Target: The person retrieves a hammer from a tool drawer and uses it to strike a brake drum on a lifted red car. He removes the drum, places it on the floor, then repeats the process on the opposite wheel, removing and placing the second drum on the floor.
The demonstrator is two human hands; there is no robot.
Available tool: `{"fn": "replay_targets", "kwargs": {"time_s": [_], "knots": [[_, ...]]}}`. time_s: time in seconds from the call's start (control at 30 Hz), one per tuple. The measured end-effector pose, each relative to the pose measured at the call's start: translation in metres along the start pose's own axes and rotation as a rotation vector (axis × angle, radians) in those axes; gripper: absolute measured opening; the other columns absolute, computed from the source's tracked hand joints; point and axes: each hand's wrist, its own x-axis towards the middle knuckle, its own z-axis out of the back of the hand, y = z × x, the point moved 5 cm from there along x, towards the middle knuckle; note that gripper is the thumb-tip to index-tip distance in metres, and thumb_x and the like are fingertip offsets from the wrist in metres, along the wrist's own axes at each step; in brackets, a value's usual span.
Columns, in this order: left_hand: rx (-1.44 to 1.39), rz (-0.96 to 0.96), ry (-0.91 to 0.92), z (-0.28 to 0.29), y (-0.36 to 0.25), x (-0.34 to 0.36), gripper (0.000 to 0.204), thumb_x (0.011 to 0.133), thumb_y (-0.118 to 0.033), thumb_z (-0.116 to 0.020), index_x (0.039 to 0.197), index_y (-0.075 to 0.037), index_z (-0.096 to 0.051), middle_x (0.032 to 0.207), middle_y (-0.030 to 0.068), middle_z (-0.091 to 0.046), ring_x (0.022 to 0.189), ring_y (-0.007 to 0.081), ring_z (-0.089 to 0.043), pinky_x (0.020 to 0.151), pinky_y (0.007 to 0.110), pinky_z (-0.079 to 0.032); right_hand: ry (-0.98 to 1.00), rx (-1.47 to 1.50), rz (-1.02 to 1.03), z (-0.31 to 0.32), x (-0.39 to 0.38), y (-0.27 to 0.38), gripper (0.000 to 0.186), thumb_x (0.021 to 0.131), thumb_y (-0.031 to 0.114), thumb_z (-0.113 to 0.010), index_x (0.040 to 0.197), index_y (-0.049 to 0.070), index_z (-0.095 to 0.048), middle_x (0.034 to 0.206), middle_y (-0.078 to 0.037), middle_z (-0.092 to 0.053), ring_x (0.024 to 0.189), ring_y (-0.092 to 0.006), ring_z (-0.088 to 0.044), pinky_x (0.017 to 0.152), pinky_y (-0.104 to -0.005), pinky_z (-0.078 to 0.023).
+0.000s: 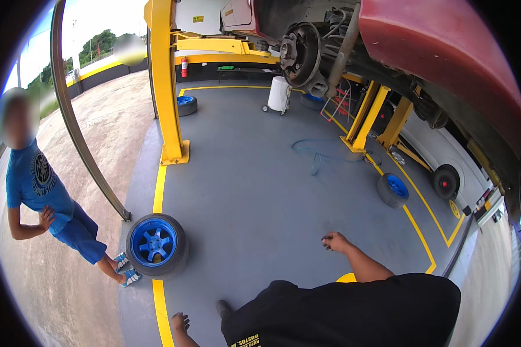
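Note:
My left hand (180, 321) hangs low near the yellow floor line, its fingers loosely bent and slightly apart, with no object visible in it. Out to the right, my right hand (334, 242) is held over the grey floor, fingers half curled and dark at the tips; I see nothing held. Neither hand touches anything. Closest to my left hand is a wheel with a blue spoked rim (154, 245) and black tire, lying flat on the floor. Ahead and above, a red car (440, 55) is raised on a lift, its brake hub (298, 55) exposed.
Yellow lift posts (169, 87) stand ahead. Another person (46, 179) in blue stands at the left beside the wheel. A second blue-rimmed wheel (395, 189) lies at right. A blue hose (315, 156) crosses the floor; a white tank (279, 93) on casters stands farther back.

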Motion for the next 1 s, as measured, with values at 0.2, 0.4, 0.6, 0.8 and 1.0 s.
{"fn": "replay_targets", "kwargs": {"time_s": [0.2,0.4,0.6,0.8,1.0], "knots": [[0.129,-0.438,0.304,-0.142,-0.361,0.064,0.042,0.101,-0.027,-0.059,0.138,-0.008,-0.059,0.110,0.0089,-0.073,0.089,0.0208,-0.068,0.068,0.034,-0.049,-0.200,0.215,-0.082,0.003,0.021,0.024,0.019,0.099,0.017,-0.068,0.113,0.004,-0.071,0.100,-0.007,-0.075,0.084,-0.0169,-0.072,0.079,-0.0338,-0.059],[0.270,-0.750,0.559,-0.358,-0.575,0.012,0.034,0.102,-0.024,-0.060,0.131,-0.007,-0.065,0.111,0.0073,-0.075,0.094,0.0182,-0.069,0.078,0.032,-0.051,-0.375,0.260,-0.222,-0.003,0.056,0.029,0.019,0.099,0.016,-0.068,0.113,0.003,-0.071,0.099,-0.007,-0.075,0.080,-0.0157,-0.071,0.077,-0.0324,-0.059],[0.323,-1.334,0.951,-0.496,-0.756,-0.200,0.024,0.102,-0.013,-0.061,0.121,-0.002,-0.068,0.106,0.0038,-0.074,0.093,0.0132,-0.063,0.086,0.027,-0.049,-0.704,0.338,-0.092,0.064,0.047,0.135,0.015,0.098,0.010,-0.067,0.110,0.001,-0.071,0.090,-0.007,-0.074,0.079,-0.0152,-0.071,0.074,-0.0324,-0.059],[-0.014,-2.114,1.489,-0.525,-0.918,-0.504,0.032,0.100,-0.021,-0.065,0.123,0.001,-0.070,0.137,0.0088,-0.060,0.119,0.0188,-0.061,0.098,0.031,-0.050,-1.566,0.055,0.762,0.190,-0.099,0.434,0.013,0.098,0.010,-0.068,0.107,0.001,-0.064,0.095,-0.008,-0.068,0.085,-0.0160,-0.065,0.080,-0.0300,-0.052],[0.446,-2.378,1.824,-0.572,-0.931,-0.603,0.048,0.088,-0.024,-0.079,0.131,-0.007,-0.071,0.145,0.0091,-0.058,0.132,0.0245,-0.056,0.109,0.036,-0.047,-1.839,-0.694,0.741,0.183,-0.121,0.623,0.034,0.079,0.017,-0.085,0.108,0.005,-0.073,0.115,-0.007,-0.061,0.108,-0.0279,-0.059,0.090,-0.0403,-0.052]]}}
